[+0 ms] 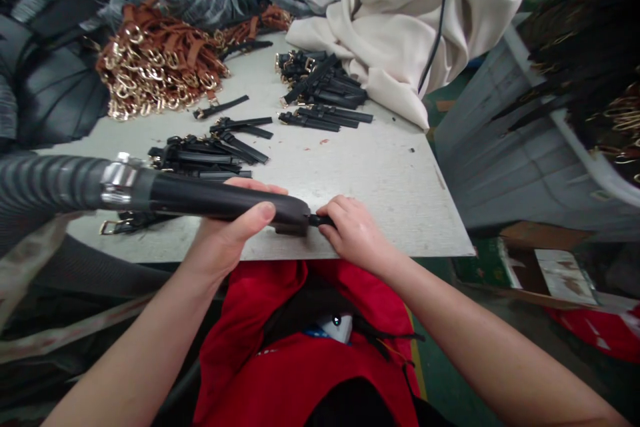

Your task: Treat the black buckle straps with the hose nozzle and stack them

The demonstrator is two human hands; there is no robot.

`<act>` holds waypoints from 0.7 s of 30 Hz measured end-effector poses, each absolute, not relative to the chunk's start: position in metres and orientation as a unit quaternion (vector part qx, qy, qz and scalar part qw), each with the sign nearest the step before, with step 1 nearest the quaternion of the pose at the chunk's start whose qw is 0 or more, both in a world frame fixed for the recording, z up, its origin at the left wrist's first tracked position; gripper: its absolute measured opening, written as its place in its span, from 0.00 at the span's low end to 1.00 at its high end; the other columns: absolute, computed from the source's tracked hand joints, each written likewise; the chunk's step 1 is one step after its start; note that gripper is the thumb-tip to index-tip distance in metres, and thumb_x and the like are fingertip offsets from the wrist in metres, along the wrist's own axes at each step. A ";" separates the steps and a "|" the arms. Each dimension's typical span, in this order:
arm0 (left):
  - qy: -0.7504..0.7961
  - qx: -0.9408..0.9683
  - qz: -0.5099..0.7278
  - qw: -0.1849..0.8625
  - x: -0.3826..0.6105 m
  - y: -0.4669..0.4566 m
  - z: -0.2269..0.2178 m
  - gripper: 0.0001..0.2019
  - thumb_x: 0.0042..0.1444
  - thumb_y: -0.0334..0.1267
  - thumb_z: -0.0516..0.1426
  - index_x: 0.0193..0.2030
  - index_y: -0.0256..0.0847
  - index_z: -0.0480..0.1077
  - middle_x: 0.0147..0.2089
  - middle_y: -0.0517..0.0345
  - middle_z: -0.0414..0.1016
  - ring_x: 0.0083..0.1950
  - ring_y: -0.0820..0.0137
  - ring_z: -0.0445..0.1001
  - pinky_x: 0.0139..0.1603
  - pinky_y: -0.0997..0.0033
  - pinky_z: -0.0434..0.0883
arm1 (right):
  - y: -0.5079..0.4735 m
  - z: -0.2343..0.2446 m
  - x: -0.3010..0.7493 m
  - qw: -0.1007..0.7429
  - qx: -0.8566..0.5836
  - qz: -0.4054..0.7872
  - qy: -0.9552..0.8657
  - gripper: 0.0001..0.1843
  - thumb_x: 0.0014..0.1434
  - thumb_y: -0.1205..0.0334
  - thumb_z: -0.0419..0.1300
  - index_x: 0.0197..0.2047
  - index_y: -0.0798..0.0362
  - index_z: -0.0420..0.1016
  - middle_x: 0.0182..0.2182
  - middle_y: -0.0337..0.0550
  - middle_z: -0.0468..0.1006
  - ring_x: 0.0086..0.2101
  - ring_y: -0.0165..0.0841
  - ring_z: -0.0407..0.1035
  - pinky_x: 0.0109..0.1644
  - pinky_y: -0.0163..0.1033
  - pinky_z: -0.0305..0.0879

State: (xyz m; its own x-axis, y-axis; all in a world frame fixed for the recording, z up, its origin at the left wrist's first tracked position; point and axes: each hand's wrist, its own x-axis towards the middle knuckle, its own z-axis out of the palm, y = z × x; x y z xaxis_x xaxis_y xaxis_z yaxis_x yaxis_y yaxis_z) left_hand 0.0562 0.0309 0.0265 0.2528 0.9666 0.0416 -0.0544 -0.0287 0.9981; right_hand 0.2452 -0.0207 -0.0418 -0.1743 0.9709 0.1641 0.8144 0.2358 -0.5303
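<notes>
My left hand point(223, 240) is wrapped round a black tube-shaped handpiece point(215, 198), thumb on its near side. A metal clamp point(119, 183) joins that handpiece to a thick ribbed grey hose point(50, 181). At its right tip, my right hand point(357, 230) pinches a narrow black strip point(320, 220), whose outer end meets the tip; the rest is hidden by my fingers. Behind the handpiece lies a pile of black leather straps point(210, 153) with buckles. One buckled black strap point(133, 221) pokes out under the handpiece.
Brown straps with gold clasps point(163, 67) are heaped at the back left of the table point(390, 173). More black straps point(325, 83) lie behind, beside cream fabric point(400, 20). A grey bin point(500, 107) stands right of the table, an open carton point(543, 260) on the floor.
</notes>
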 end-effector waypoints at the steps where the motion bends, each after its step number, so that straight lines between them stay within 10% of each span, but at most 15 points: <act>1: 0.404 0.555 0.452 0.569 0.058 0.030 0.025 0.15 0.42 0.41 0.69 0.36 0.44 0.73 0.38 0.56 0.82 0.43 0.61 0.78 0.54 0.55 0.71 | -0.021 -0.043 0.246 0.242 -0.597 0.159 -0.748 0.09 0.58 0.68 0.56 0.42 0.56 0.73 0.38 0.52 0.74 0.41 0.42 0.67 0.45 0.47 0.62; 21: 0.435 0.369 0.571 0.591 -0.005 -0.006 0.022 0.13 0.39 0.43 0.69 0.33 0.45 0.77 0.36 0.59 0.82 0.42 0.65 0.78 0.49 0.65 0.75 | -0.010 -0.024 0.228 0.179 -0.600 0.094 -0.774 0.15 0.61 0.57 0.57 0.48 0.56 0.75 0.43 0.52 0.76 0.43 0.45 0.68 0.45 0.49 0.60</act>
